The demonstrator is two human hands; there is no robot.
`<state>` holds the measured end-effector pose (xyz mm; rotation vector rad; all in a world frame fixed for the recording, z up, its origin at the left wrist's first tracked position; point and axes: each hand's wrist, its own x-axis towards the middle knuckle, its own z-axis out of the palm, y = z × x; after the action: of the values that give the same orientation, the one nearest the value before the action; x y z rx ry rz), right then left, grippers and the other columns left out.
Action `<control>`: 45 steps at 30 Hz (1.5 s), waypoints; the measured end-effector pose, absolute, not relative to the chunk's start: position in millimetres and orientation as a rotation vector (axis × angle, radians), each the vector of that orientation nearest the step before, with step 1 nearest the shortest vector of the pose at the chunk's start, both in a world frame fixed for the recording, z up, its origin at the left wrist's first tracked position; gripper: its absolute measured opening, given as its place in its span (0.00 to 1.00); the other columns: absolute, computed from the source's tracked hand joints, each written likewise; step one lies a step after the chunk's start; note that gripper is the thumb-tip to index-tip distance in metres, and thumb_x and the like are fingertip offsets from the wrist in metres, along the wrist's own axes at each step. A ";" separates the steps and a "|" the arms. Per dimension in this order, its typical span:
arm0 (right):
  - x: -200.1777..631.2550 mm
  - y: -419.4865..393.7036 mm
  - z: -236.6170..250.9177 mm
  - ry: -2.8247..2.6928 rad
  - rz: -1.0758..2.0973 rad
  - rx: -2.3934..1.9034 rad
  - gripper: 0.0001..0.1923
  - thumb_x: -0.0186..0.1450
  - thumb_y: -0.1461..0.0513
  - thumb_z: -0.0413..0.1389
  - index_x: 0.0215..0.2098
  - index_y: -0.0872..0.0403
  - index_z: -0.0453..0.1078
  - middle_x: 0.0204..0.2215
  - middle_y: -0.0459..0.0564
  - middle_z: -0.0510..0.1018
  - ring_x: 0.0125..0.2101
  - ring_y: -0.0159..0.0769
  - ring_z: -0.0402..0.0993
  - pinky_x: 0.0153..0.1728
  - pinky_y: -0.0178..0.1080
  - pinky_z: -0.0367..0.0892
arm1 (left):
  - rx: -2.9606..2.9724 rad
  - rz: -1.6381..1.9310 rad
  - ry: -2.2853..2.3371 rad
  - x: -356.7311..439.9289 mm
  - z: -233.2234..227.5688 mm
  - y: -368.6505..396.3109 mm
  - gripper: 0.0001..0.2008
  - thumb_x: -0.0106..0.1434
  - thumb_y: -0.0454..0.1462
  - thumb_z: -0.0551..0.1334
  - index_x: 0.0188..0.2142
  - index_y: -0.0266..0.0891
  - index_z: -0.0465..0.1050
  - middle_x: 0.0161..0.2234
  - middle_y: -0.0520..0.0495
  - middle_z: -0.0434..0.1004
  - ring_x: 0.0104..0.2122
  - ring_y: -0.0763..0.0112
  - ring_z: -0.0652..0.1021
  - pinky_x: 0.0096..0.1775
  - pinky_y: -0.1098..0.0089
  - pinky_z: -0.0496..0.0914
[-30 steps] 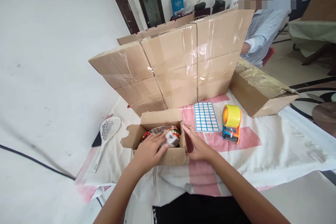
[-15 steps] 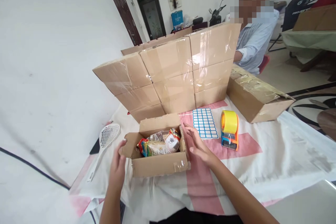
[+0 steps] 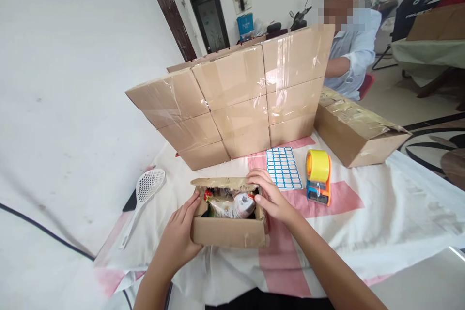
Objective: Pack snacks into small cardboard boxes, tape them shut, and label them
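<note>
In front of me stands a small cardboard box point(image 3: 228, 232), its top partly uncovered, with packaged food bags point(image 3: 225, 207) showing inside. My left hand point(image 3: 178, 232) grips the box's left side, fingers over the inward-bent left flap and thumb low at the front corner. At the back right corner my right hand point(image 3: 271, 196) holds the box, its fingers on the far flap point(image 3: 221, 184), which leans in over the contents. The front flap hangs down toward me. Part of the contents is hidden by the far flap and my fingers.
Stacked, taped cardboard boxes point(image 3: 240, 106) form a wall behind. A tape dispenser point(image 3: 318, 177) and a label sheet point(image 3: 284, 168) lie to the right, a white skimmer point(image 3: 148, 186) to the left. A long box point(image 3: 358, 128) is at the right edge; a person point(image 3: 350, 58) sits beyond.
Both hands have closed in on the box. The left flap has been folded inward and the far flap tilted forward over the contents. The person behind has shifted slightly left.
</note>
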<state>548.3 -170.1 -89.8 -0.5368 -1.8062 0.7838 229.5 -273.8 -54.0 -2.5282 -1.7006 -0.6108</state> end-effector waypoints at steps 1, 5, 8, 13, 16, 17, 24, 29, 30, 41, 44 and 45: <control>549.7 -169.4 -87.9 -1.845 0.736 -0.535 0.18 0.72 0.46 0.52 0.52 0.46 0.71 0.53 0.54 0.73 0.60 0.52 0.64 0.62 0.56 0.59 | -2.577 -0.641 -1.697 228.2 -48.9 -274.2 0.42 0.56 0.39 0.67 0.69 0.48 0.57 0.70 0.38 0.60 0.64 0.45 0.70 0.57 0.50 0.73; 556.0 -170.2 -82.1 -1.940 0.645 -0.573 0.18 0.74 0.47 0.48 0.51 0.46 0.72 0.54 0.54 0.74 0.58 0.51 0.65 0.61 0.56 0.59 | -2.444 -0.863 -2.020 234.3 -29.6 -268.0 0.14 0.63 0.48 0.64 0.47 0.49 0.77 0.51 0.44 0.82 0.50 0.51 0.81 0.50 0.53 0.77; 557.2 -171.7 -80.0 -1.955 0.669 -0.578 0.20 0.76 0.48 0.44 0.52 0.46 0.72 0.54 0.54 0.74 0.57 0.50 0.67 0.60 0.55 0.61 | -1.927 -1.033 -2.123 261.9 -26.5 -257.1 0.20 0.61 0.52 0.67 0.46 0.44 0.74 0.45 0.41 0.82 0.46 0.49 0.81 0.46 0.51 0.76; 554.4 -179.2 -74.9 -1.898 0.695 -0.655 0.19 0.77 0.54 0.41 0.49 0.46 0.73 0.52 0.52 0.77 0.57 0.47 0.68 0.61 0.55 0.59 | -2.215 -0.908 -1.651 315.1 -41.6 -253.4 0.12 0.73 0.44 0.56 0.41 0.44 0.76 0.44 0.45 0.83 0.46 0.56 0.80 0.48 0.56 0.70; 576.3 -188.2 -69.6 -1.640 0.424 -0.902 0.11 0.74 0.55 0.50 0.45 0.46 0.74 0.47 0.50 0.80 0.59 0.51 0.65 0.65 0.61 0.50 | -2.278 -0.864 -1.504 324.3 -52.3 -261.5 0.15 0.70 0.49 0.61 0.45 0.41 0.75 0.47 0.42 0.82 0.49 0.54 0.79 0.50 0.56 0.69; 590.6 -189.9 -68.5 -1.443 0.302 -0.990 0.08 0.71 0.55 0.54 0.43 0.47 0.73 0.45 0.51 0.79 0.58 0.51 0.66 0.65 0.61 0.50 | -2.256 -0.851 -1.471 324.1 -55.2 -264.0 0.17 0.69 0.49 0.62 0.47 0.40 0.75 0.49 0.40 0.82 0.52 0.52 0.78 0.53 0.55 0.68; 692.7 -158.7 -90.0 -0.580 0.654 -0.980 0.25 0.51 0.54 0.67 0.39 0.48 0.60 0.37 0.45 0.75 0.43 0.40 0.76 0.49 0.46 0.70 | -2.087 -0.745 -1.411 330.9 -64.7 -265.1 0.22 0.69 0.50 0.62 0.54 0.38 0.73 0.66 0.32 0.66 0.60 0.43 0.72 0.56 0.51 0.65; 687.4 -139.2 -122.5 -0.619 0.916 -0.962 0.22 0.48 0.53 0.68 0.33 0.48 0.62 0.31 0.42 0.77 0.34 0.37 0.76 0.37 0.39 0.73 | -2.095 -0.645 -1.407 347.4 -49.8 -251.8 0.25 0.63 0.58 0.64 0.42 0.40 0.76 0.69 0.33 0.60 0.69 0.31 0.57 0.61 0.39 0.57; 685.0 -139.0 -126.6 -0.642 0.933 -0.976 0.19 0.50 0.52 0.67 0.31 0.48 0.64 0.29 0.42 0.76 0.32 0.38 0.76 0.36 0.39 0.73 | -2.131 -0.620 -1.422 349.3 -44.9 -248.0 0.25 0.61 0.60 0.64 0.38 0.40 0.75 0.70 0.34 0.60 0.70 0.30 0.56 0.62 0.37 0.55; 672.9 -151.8 -124.1 -0.877 1.074 -0.969 0.22 0.55 0.51 0.68 0.45 0.50 0.76 0.43 0.52 0.83 0.45 0.48 0.80 0.48 0.49 0.74 | -2.354 -0.506 -1.684 354.2 -50.5 -241.3 0.35 0.66 0.56 0.61 0.64 0.37 0.65 0.61 0.33 0.73 0.61 0.45 0.74 0.58 0.49 0.70; 670.4 -161.0 -114.8 -0.856 1.086 -0.946 0.23 0.58 0.48 0.65 0.46 0.51 0.74 0.43 0.53 0.84 0.43 0.48 0.81 0.45 0.48 0.76 | -2.326 -0.474 -1.553 354.8 -61.5 -243.6 0.35 0.68 0.58 0.57 0.64 0.37 0.67 0.65 0.33 0.69 0.64 0.44 0.70 0.63 0.47 0.65; 669.6 -165.5 -109.1 -0.837 1.097 -0.928 0.22 0.60 0.47 0.63 0.45 0.51 0.74 0.42 0.54 0.84 0.42 0.48 0.81 0.43 0.47 0.76 | -2.323 -0.454 -1.537 354.7 -62.9 -243.1 0.35 0.68 0.58 0.56 0.64 0.36 0.69 0.65 0.33 0.68 0.64 0.44 0.70 0.63 0.47 0.65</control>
<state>669.6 -165.5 -109.1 -0.9282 -0.8372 1.0965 354.7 -243.1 -62.9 -2.3231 -1.5366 -0.4544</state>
